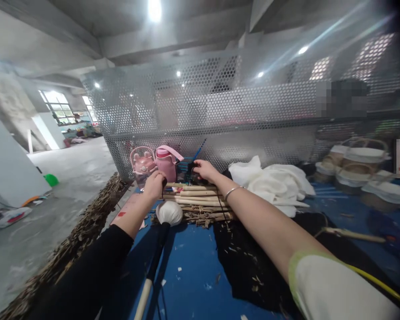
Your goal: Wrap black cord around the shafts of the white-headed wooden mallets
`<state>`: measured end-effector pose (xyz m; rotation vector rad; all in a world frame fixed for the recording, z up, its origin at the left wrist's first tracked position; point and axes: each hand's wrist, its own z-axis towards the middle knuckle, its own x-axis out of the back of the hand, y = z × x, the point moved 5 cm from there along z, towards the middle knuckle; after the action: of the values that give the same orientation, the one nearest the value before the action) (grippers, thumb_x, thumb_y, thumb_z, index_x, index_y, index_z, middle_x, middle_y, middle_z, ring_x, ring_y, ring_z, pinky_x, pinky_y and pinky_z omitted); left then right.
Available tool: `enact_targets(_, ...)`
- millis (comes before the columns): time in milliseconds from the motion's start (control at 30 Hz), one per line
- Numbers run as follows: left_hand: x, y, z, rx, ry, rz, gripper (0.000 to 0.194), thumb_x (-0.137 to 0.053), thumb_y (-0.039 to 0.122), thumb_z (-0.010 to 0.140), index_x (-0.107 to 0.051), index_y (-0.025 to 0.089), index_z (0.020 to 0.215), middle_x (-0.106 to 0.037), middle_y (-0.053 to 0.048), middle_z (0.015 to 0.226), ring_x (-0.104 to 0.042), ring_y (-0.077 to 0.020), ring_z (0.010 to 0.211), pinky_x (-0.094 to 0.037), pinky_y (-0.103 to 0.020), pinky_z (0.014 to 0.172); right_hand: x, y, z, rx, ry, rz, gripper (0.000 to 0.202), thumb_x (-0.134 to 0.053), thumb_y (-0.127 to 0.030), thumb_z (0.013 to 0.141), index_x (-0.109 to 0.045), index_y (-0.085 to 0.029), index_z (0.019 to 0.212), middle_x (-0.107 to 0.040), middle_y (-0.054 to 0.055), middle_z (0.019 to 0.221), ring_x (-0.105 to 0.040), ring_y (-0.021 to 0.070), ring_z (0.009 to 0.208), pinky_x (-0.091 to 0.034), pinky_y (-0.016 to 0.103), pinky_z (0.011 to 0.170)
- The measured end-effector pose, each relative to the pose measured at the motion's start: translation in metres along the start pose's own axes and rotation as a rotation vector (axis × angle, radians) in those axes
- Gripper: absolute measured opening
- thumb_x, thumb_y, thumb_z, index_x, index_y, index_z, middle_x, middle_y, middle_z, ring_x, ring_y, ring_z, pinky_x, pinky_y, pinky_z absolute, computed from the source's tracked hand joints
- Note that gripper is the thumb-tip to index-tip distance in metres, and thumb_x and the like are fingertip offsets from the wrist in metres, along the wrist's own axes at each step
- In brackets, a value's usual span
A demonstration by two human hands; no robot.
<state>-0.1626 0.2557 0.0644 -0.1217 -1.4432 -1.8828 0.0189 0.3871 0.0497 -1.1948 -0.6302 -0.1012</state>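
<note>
"Left hand (154, 186) and right hand (205, 171): together or apart?"

"Apart. The left is just by the left end of the sticks (200, 199); the right reaches beyond their far side."

"Holding anything?"

"Fingers are bent on both. A dark piece (164, 182) shows at the left fingertips, a dark thing (191, 168) at the right ones. Whether either is gripped, I cannot tell."

"And the sticks?"

"Side by side on the blue desk (193, 271), with twigs (205, 216) along their near side."

"What stands behind them?"

"A pink bottle (166, 165) and a pink cup (143, 165) past their left end, then a blue rack (186, 163) straight beyond, by the right hand. A mesh panel (193, 106) rises farther back."

"Nearer and to the right?"

"A white-headed tool (169, 213) lies at their near left, its handle running away from them. Black cloth (245, 266) spreads at their near right; white cloth (275, 182) heaps to their right, with baskets (355, 171) farther that way."
</note>
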Motion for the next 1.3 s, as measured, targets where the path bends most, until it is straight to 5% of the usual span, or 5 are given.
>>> enact_targets(400,-0.046,0.048,-0.009,-0.105,-0.179,0.114,0.035,-0.058,0.044,0.069,-0.069,0.012,0.079,-0.061,-0.004,0.058,-0.054,-0.0155,0.059,-0.036,-0.023,0.054,-0.001,-0.026,-0.036,0.026,-0.275,0.244,0.045,-0.051,-0.005,0.070,-0.046,-0.016,0.114,-0.063,0.002,0.083,-0.056,0.0098,0.062,-0.043,0.019,0.051)
enact_targets(733,0.047,0.083,-0.035,-0.128,0.196,-0.358,0.036,-0.053,0.047,0.072,-0.064,0.014,0.082,-0.057,0.000,0.060,-0.048,-0.0101,0.052,-0.037,-0.020,0.050,0.035,0.007,-0.049,0.242,-0.122,-1.082,0.031,-0.045,-0.006,0.076,-0.066,-0.019,0.096,-0.062,0.013,0.104,-0.045,0.0283,0.106,-0.028,0.042,0.087)
enact_targets(867,0.054,0.091,-0.080,0.023,-0.049,-0.442,0.036,-0.062,0.046,0.067,-0.064,0.013,0.080,-0.057,0.000,0.059,-0.049,-0.0099,0.051,-0.039,-0.020,0.048,0.021,-0.031,-0.080,0.364,0.038,-0.977,0.031,-0.045,-0.009,0.076,-0.060,-0.014,0.103,-0.057,0.015,0.106,-0.045,0.0257,0.102,-0.031,0.038,0.085)
enact_targets(1067,0.072,0.088,-0.131,0.132,-0.148,-0.320,0.032,-0.062,0.044,0.069,-0.061,0.012,0.074,-0.055,0.000,0.055,-0.047,-0.0090,0.045,-0.033,-0.019,0.042,-0.041,-0.124,-0.213,0.916,-0.362,-0.677,0.013,-0.048,-0.019,0.073,-0.059,-0.016,0.080,-0.058,0.006,0.080,-0.050,0.0174,0.073,-0.037,0.028,0.066)
enact_targets(1300,0.092,0.119,-0.184,0.097,-0.320,-0.372,0.027,-0.059,0.039,0.073,-0.058,0.013,0.067,-0.056,-0.001,0.057,-0.048,-0.0087,0.048,-0.037,-0.021,0.046,0.019,-0.165,-0.263,0.667,0.023,-0.156,0.036,-0.042,-0.007,0.066,-0.052,-0.015,0.100,-0.057,0.006,0.094,-0.051,0.0164,0.084,-0.040,0.029,0.075)
